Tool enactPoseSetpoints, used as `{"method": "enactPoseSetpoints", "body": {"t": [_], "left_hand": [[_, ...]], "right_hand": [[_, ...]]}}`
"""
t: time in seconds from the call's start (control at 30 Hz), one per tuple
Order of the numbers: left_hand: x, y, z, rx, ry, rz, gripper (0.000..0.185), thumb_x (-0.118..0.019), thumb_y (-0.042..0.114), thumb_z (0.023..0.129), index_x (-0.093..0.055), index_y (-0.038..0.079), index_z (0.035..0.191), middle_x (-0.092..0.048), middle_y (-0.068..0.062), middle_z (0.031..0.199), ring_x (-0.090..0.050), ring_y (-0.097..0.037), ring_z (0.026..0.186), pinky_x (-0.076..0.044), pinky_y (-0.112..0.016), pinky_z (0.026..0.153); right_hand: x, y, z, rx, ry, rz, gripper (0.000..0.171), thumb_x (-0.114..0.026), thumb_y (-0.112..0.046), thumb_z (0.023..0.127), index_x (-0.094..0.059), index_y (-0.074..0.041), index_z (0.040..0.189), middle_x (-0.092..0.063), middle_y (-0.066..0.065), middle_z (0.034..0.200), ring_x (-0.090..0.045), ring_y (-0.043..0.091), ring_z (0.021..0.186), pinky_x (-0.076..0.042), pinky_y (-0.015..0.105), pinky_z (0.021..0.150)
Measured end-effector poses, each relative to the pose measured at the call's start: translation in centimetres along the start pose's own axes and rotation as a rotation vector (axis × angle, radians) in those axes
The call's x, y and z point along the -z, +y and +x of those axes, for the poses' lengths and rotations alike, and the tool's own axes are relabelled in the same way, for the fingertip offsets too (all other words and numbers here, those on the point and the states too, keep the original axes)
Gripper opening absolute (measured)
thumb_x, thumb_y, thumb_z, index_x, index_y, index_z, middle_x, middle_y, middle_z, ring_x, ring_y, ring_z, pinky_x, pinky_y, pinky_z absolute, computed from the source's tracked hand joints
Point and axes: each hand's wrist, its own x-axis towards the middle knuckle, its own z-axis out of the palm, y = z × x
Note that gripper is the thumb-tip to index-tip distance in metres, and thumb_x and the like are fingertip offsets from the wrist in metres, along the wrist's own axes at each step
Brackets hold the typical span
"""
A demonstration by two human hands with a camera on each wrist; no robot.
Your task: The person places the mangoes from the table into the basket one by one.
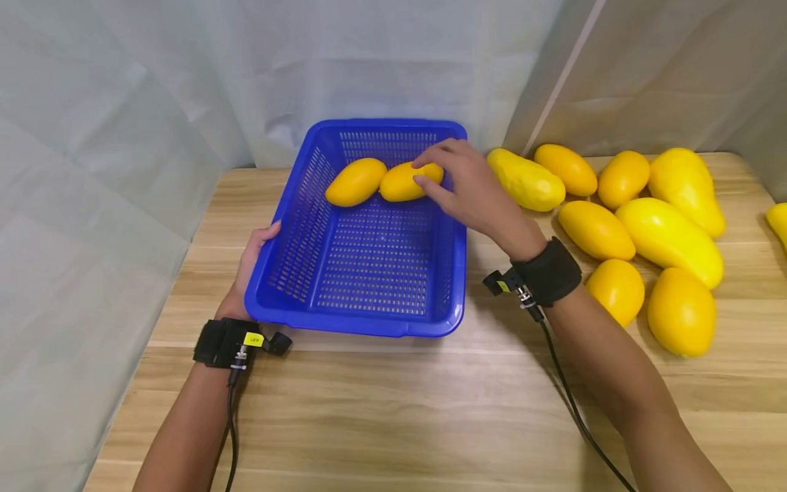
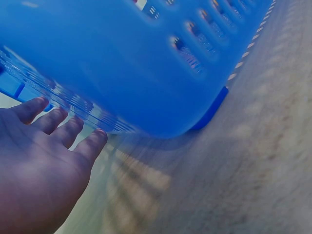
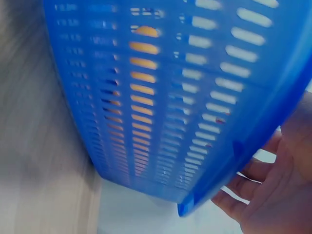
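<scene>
A blue plastic basket (image 1: 356, 324) with slotted walls stands on the table. Two orange-yellow mangoes, a left mango (image 1: 356, 182) and a right mango (image 1: 399, 183), lie side by side at its far end. My right hand (image 1: 470, 184) reaches over the right rim, thumb and forefinger spread above the right mango; contact cannot be made out. Through the slots in the right wrist view some orange of a mango (image 3: 143, 78) shows. At the basket's left side, my left hand (image 1: 249, 263) has its thumb by the rim. Its straight fingers (image 2: 90, 146) touch the outer wall.
Several mangoes, one of them the near mango (image 1: 617, 292), lie right of the basket among larger yellow fruits (image 1: 670, 242). Another yellow fruit (image 1: 779, 220) is cut off at the right edge. Pale curtains (image 1: 393, 61) hang behind the wooden table (image 1: 369, 410). Cables run from both wristbands.
</scene>
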Motion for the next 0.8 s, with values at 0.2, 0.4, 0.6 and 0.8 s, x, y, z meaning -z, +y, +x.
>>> {"method": "enactPoseSetpoints", "body": {"t": [0.2,0.4,0.6,0.8], "left_hand": [[0.1,0.0,0.0,-0.001,-0.012,-0.004,0.06,-0.028,0.052,0.107,-0.014,0.036,0.163,-0.015,-0.007,0.167,-0.04,-0.025,0.132,-0.043,-0.043,0.099],[0.2,0.0,0.0,-0.007,-0.025,-0.03,0.06,-0.029,0.051,0.107,-0.015,0.035,0.163,-0.026,-0.007,0.163,-0.044,-0.024,0.128,-0.044,-0.043,0.098],[0.3,0.1,-0.1,-0.008,-0.019,-0.018,0.06,-0.03,0.051,0.107,-0.015,0.035,0.163,-0.023,-0.006,0.163,-0.042,-0.024,0.13,-0.044,-0.042,0.098],[0.4,0.2,0.0,-0.003,-0.024,-0.019,0.061,-0.03,0.051,0.107,-0.014,0.035,0.163,-0.024,-0.007,0.162,-0.042,-0.024,0.128,-0.045,-0.042,0.097]], "right_hand": [[1.2,0.9,-0.1,-0.088,0.031,0.007,0.029,-0.061,-0.027,0.102,-0.069,-0.007,0.123,-0.062,0.011,0.128,-0.052,0.029,0.125,-0.041,0.043,0.107],[2.2,2.4,-0.6,-0.229,0.022,0.018,0.039,-0.057,-0.034,0.104,-0.064,-0.007,0.131,-0.057,0.013,0.141,-0.047,0.03,0.135,-0.037,0.045,0.113],[3.1,3.8,-1.2,-0.31,0.035,0.053,0.047,-0.053,-0.038,0.105,-0.057,-0.007,0.14,-0.054,0.014,0.144,-0.047,0.03,0.135,-0.035,0.046,0.113],[3.7,4.7,-1.5,-0.375,0.026,0.055,0.049,-0.051,-0.036,0.105,-0.054,-0.007,0.144,-0.053,0.013,0.146,-0.047,0.03,0.136,-0.034,0.045,0.114]]}}
